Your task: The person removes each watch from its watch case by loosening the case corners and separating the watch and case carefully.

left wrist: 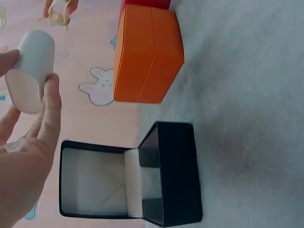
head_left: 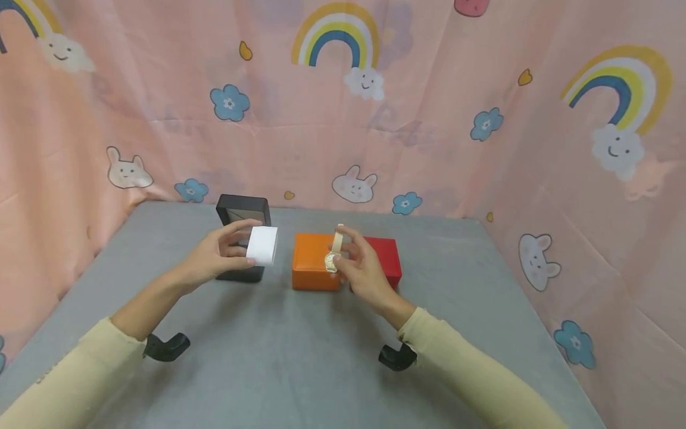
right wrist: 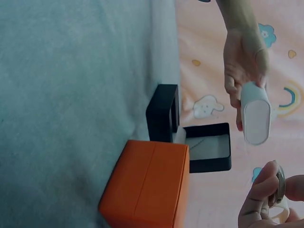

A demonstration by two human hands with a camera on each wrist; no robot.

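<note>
My left hand [head_left: 206, 257] holds a white watch cushion [head_left: 262, 245] between thumb and fingers, above the table. Its rounded, oval-ended shape shows in the left wrist view. A wristwatch [head_left: 331, 261] with a pale strap and round gold-toned case is pinched in my right hand [head_left: 367, 275]; part of its strap hangs behind the fingers. Behind and below the left hand stands a black watch box [left wrist: 178, 171], lid raised, with a pale lining and an open hollow inside. Seen from the head, the left hand covers the middle of this box.
An orange box [head_left: 315, 262] and a red box [head_left: 388, 260], both closed, stand side by side behind the right hand. Grey cloth covers the table [head_left: 278, 357]. A pink printed curtain [head_left: 429, 119] rises along its back and sides. Black straps hang below both wrists.
</note>
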